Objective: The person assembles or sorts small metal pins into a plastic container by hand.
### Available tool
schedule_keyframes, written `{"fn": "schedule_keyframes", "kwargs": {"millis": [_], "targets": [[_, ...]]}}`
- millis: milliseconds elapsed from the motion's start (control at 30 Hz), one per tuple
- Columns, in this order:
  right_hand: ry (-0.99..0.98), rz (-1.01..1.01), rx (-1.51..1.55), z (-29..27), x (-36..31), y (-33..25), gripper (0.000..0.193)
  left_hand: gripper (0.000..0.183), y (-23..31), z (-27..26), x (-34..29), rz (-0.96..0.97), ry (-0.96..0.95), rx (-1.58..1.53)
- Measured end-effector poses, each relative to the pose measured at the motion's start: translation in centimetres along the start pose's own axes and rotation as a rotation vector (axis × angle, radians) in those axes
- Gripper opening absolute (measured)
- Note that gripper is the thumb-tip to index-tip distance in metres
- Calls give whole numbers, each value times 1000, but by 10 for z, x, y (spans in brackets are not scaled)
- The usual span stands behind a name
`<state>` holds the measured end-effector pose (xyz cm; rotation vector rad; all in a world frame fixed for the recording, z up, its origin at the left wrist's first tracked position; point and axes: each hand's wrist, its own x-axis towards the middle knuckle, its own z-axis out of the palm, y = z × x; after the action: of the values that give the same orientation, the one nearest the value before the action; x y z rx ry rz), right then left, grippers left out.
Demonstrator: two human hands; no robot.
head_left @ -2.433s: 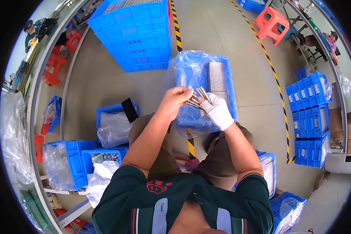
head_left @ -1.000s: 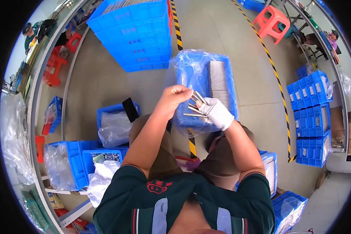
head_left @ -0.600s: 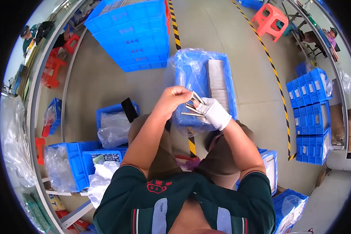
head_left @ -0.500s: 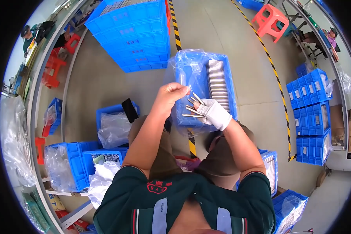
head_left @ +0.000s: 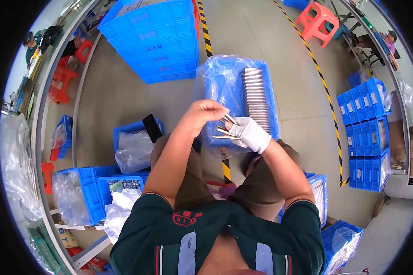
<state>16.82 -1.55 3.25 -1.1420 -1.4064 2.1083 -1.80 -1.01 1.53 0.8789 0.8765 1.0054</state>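
Note:
My left hand (head_left: pixel 204 115) is bare, with thumb and fingers pinched together at the upper ends of the metal rods. Whatever sits between those fingertips is too small to make out. Several slim metal rods (head_left: pixel 225 131) fan out from my right hand (head_left: pixel 252 133), which wears a white glove and is closed around them. Both hands are over the near part of a blue crate (head_left: pixel 274 105) lined with clear plastic film (head_left: pixel 221 85). Inside that crate, a long row of similar metal rods (head_left: pixel 254 91) lies stacked side by side on the right.
Stacked blue crates (head_left: pixel 158 46) stand beyond on the left. A phone-like black object (head_left: pixel 152 128) rests by a bagged crate near my left knee. More blue crates (head_left: pixel 367 137) are piled at right, near a red stool (head_left: pixel 317 23). Striped tape (head_left: pixel 323 82) marks the floor.
My left hand has shifted slightly right and down, bringing its pinched fingertips against the rod ends. The right hand still holds the rods, slightly moved.

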Motion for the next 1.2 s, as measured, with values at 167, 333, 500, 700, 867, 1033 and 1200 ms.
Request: {"fn": "schedule_keyframes", "kwargs": {"millis": [167, 333, 500, 700, 867, 1033, 1200], "targets": [[35, 17, 23, 1, 3, 2, 28, 14, -2, 4, -1, 49, 47, 92], [-12, 31, 224, -3, 3, 1, 27, 15, -8, -1, 3, 123, 199, -100], [-123, 13, 312, -7, 11, 9, 21, 14, -27, 16, 12, 108, 97, -603], [-189, 116, 25, 5, 23, 28, 14, 19, -34, 33, 14, -124, -51, 29], [-327, 321, 117, -11, 36, 24, 17, 23, -28, 29, 17, -100, 116, -6], [-22, 288, -239, -83, 91, 41, 9, 21, -14, 17, 17, 66, 392, -6], [369, -27, -945, -162, 141, 52, 24, 22, -10, 22, 12, -31, 258, -126]]}}
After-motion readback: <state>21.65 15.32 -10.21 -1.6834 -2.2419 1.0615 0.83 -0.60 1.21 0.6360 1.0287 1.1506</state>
